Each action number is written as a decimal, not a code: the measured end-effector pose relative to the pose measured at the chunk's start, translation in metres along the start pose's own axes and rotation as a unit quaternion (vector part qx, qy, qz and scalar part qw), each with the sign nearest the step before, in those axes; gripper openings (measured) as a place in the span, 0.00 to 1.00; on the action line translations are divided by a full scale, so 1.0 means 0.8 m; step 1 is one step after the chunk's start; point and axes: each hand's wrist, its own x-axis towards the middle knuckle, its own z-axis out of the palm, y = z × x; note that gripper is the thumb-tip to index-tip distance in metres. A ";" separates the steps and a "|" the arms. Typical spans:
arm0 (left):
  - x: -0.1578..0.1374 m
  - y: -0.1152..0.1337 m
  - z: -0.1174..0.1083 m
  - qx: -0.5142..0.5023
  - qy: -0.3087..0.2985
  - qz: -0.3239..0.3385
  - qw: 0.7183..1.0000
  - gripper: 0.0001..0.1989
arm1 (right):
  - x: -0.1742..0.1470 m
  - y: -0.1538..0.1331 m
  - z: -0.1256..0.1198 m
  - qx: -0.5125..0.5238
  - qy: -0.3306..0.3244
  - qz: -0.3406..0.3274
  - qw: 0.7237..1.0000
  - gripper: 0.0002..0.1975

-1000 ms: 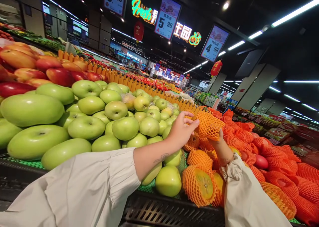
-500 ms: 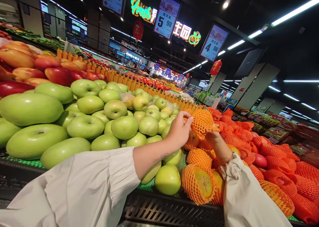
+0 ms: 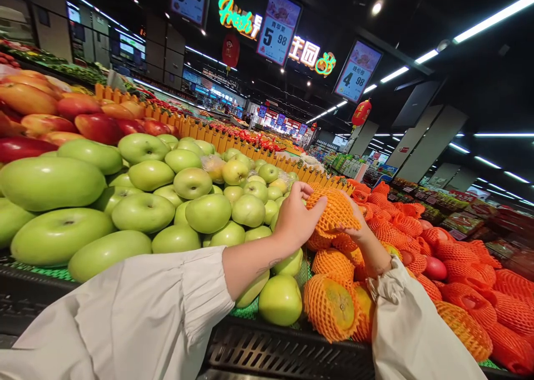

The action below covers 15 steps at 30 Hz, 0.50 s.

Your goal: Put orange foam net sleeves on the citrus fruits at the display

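Both my hands hold one fruit wrapped in orange foam netting (image 3: pixel 334 210), lifted just above the pile of netted oranges (image 3: pixel 334 307). My left hand (image 3: pixel 296 218) grips its left side, thumb and fingers curled over the net. On the right side and from below, my right hand (image 3: pixel 359 232) cups the fruit; its fingers are partly hidden behind it. White sleeves cover both forearms. The green apples (image 3: pixel 208 213) lie directly left of my left hand.
Red apples (image 3: pixel 95 127) are stacked behind the green ones. Red-orange netted fruit (image 3: pixel 454 252) fills the stand to the right. A black slotted crate rim (image 3: pixel 287 355) runs along the front. Price signs (image 3: pixel 277 29) hang overhead, and an aisle with more stands recedes behind.
The netted fruit has dropped slightly and come a little left, towards me. My right hand has shifted from under it to its right side; my left hand stays closed on it.
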 end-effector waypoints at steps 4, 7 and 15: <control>-0.002 0.002 -0.003 0.059 -0.032 -0.033 0.997 0.22 | 0.002 -0.020 0.003 -0.069 0.045 -0.029 0.996 0.47; -0.002 0.006 -0.005 0.109 -0.090 -0.063 0.988 0.34 | -0.001 -0.027 0.008 -0.108 0.078 -0.039 0.990 0.47; -0.006 0.004 -0.002 0.056 -0.106 -0.079 0.990 0.38 | 0.003 -0.043 0.015 0.076 0.028 0.012 0.997 0.48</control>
